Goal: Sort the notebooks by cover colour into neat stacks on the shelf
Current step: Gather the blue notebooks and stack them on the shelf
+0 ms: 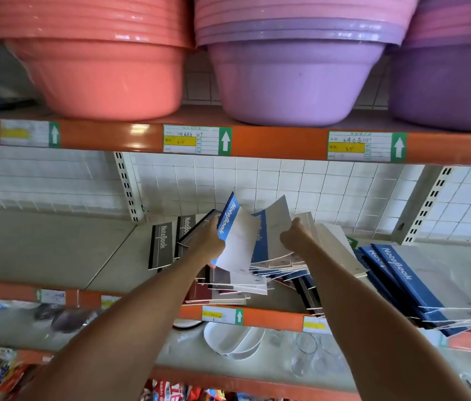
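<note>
1. We're in the heap: our left hand (209, 241) grips a blue-spined notebook (235, 235) lifted on edge above the jumbled pile (257, 276) at mid-shelf, with a black-spined one (196, 230) pressed against the same hand.
2. Our right hand (296, 237) curls round a pale-covered notebook (279, 224), tipping it up just beside the blue one.
3. On the shelf (54, 250) to the left, two black notebooks (162, 244) stand leaning near the back wall, the start of a black group, we'd say.
4. To the right, blue notebooks (396, 273) lie overlapped and fanned, grouped by colour but hardly neat.
5. Our read: early going. The middle pile still mixes blue, black, dark red and pale covers, and no stack is squared off.
6. Hard to make out: both sets of fingertips are hidden behind covers, and the pile's lower layers can't be counted.
7. Overhead, pink basins (101, 62) and purple basins (295, 68) sit on the upper shelf.
</note>
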`<state>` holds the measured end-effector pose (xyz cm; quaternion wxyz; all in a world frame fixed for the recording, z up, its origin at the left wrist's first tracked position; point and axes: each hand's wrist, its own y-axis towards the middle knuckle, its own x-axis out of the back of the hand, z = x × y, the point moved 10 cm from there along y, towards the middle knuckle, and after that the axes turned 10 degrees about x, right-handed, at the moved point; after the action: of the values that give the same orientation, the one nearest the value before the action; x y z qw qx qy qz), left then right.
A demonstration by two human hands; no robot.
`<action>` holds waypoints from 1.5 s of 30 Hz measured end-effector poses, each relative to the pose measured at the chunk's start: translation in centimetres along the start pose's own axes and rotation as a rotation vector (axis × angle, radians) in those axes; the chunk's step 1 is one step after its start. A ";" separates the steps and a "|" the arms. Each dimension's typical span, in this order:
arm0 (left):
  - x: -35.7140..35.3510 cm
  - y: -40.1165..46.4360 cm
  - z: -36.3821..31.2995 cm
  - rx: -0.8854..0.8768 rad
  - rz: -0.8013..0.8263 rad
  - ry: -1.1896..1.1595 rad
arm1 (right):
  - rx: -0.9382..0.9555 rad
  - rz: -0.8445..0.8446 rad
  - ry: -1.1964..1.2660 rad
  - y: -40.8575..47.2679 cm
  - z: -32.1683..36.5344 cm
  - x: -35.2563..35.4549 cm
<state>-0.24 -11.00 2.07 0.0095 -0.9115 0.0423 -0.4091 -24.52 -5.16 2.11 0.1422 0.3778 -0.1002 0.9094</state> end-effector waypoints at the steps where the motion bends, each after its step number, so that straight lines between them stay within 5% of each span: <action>1: 0.1 -0.2 -0.3 -0.014 0.032 -0.019 | -0.003 -0.002 0.018 -0.3 0.1 0.1; 6: 0.0 -0.6 -1.0 0.031 0.216 -0.119 | -0.050 -0.188 0.126 -3.1 -0.4 2.0; 12: -1.0 -3.1 -4.8 -0.100 0.143 -0.067 | -0.232 -0.319 0.305 -9.1 -4.6 4.2; 24: -14.5 -17.3 -8.5 -0.347 0.382 0.102 | -0.507 -0.843 0.564 -31.4 -20.6 3.3; 38: -30.3 -30.6 -4.1 -0.272 0.893 0.073 | -0.791 -0.906 0.506 -50.0 -31.7 -4.1; 45: -36.8 -36.0 -5.0 -0.241 1.006 0.218 | -0.863 -0.900 0.591 -54.1 -38.2 -3.5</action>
<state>-25.86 28.11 -20.14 0.0955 -0.7254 0.5218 -0.4386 -29.21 56.11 -22.86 0.6651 0.0285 -0.2438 0.7053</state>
